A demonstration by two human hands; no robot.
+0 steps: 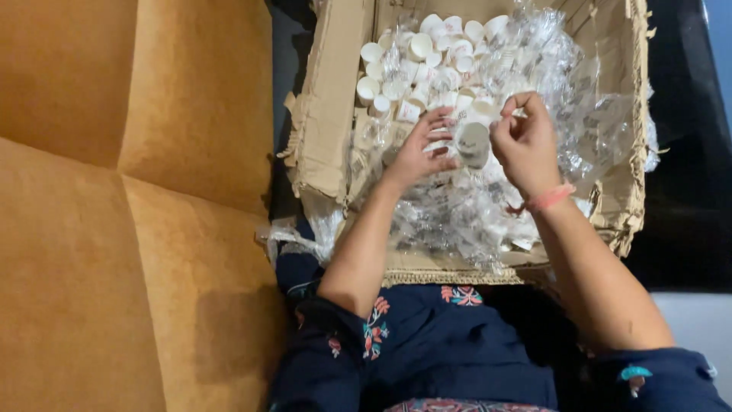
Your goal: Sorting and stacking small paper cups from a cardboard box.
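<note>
Small white cup held between two hands over an open cardboard box

From the left: orange cushions [114, 206] filled the nine o'clock side, and the torn cardboard box [324, 114] sat on the person's lap against the dark blue embroidered garment [427, 343]. The left hand [423, 149] lay over the crinkled clear plastic wrap [457, 214], fingers spread apart and touching the near side of a small white cup [473, 143]. The cup lay just at three o'clock from those fingers, its long axis running roughly twelve to six, though the wrap blurred its outline. The right hand [526, 141], wearing a pink wristband [550, 197], sat just at three o'clock of the cup, its thumb and forefinger pinched together on wrap above it. Loose white cups [427, 53] lay piled toward twelve o'clock.
</note>
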